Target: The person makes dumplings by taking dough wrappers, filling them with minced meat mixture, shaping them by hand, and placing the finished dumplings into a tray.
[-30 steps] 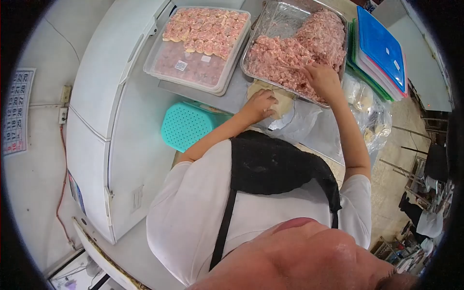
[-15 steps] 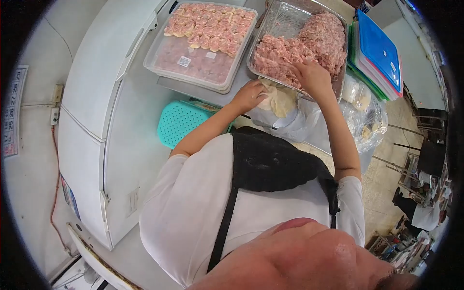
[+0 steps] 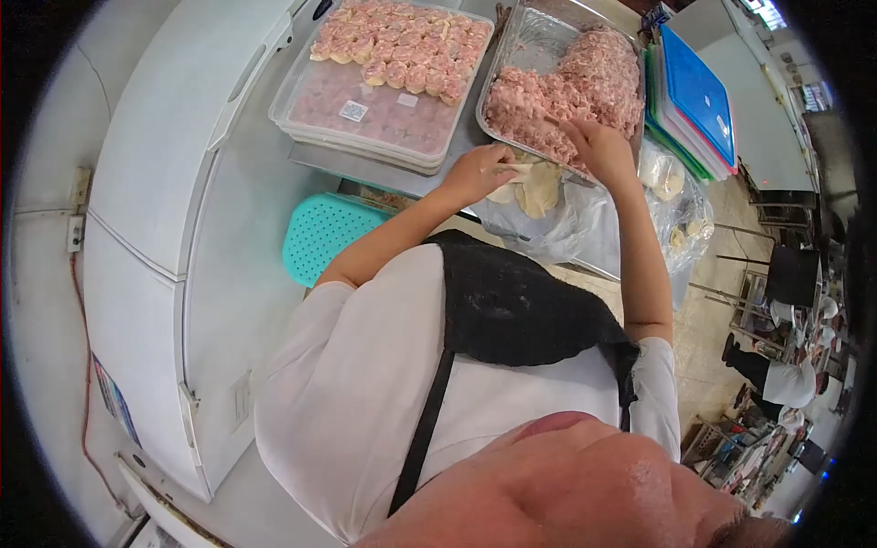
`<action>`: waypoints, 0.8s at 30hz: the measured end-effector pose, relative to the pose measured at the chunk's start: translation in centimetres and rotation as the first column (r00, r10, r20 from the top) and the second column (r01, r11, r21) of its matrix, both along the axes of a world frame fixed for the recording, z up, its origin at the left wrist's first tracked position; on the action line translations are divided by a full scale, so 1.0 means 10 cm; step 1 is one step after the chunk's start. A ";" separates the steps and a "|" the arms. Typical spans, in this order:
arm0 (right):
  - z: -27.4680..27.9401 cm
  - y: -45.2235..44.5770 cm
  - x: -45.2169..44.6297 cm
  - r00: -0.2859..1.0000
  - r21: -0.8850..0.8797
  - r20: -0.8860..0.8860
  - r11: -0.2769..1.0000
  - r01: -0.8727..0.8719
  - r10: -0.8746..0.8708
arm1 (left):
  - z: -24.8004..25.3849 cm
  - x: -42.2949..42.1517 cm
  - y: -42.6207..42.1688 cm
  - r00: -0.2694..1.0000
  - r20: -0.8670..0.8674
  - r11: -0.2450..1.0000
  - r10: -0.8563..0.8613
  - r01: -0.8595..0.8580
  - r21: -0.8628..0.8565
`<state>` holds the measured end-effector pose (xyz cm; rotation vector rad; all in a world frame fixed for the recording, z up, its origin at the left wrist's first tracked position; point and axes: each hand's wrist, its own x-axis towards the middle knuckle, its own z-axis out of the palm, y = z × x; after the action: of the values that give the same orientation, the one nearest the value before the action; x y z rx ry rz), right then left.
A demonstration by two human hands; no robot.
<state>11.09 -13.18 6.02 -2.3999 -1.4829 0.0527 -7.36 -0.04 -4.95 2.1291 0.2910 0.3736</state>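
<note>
My left hand (image 3: 482,173) is closed, its thumb and fingers pinching the edge of a thin, pale dumpling wrapper (image 3: 523,168). Just beyond it, more round wrappers (image 3: 539,194) lie on a plastic bag at the near edge of the meat tray. My right hand (image 3: 605,152) is over the near side of the ground meat (image 3: 594,78), fingers curled together. A small thin tip sticks out by those fingers, too little of it showing to name. The metal tray (image 3: 482,108) holds the meat in a large mound.
Left of the tray, a lidded plastic container (image 3: 365,146) carries rows of filled dumplings (image 3: 411,55). Stacked coloured lids (image 3: 699,87) stand on the right, with bagged wrappers (image 3: 671,178) below them. A turquoise perforated basket (image 3: 329,233) and a white refrigerator (image 3: 164,210) are at left.
My left hand has closed on a wrapper and lifted its edge from the others. The right hand stays at the meat, its fingers more curled. The whole view has shifted slightly.
</note>
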 end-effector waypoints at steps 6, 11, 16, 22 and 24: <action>-0.01 -0.14 0.19 0.904 0.216 -0.425 0.963 0.159 -0.054 | 0.04 0.28 0.05 0.947 0.280 0.479 0.155 0.175 -0.860; 0.17 -0.29 -0.01 0.629 0.312 -0.777 0.888 0.337 0.034 | 0.59 0.41 0.05 0.966 0.220 0.489 0.136 0.128 -0.863; -0.02 -0.27 -0.04 0.693 0.343 -0.720 0.885 0.314 0.033 | 0.98 0.72 -0.06 0.861 0.319 0.048 0.397 0.327 -0.944; 0.16 -0.48 0.09 0.999 0.081 0.017 0.996 -0.049 0.047 | 0.62 0.97 0.11 0.831 0.266 -0.150 0.489 0.381 -0.913; 0.27 -0.61 0.07 0.987 -0.117 0.161 0.993 0.009 0.010 | 0.52 1.08 0.15 0.820 0.133 -0.211 0.556 0.294 -0.932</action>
<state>11.78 -19.30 8.70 -2.5505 -1.5926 -0.0576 3.46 1.46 0.30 0.1577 0.3190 0.5864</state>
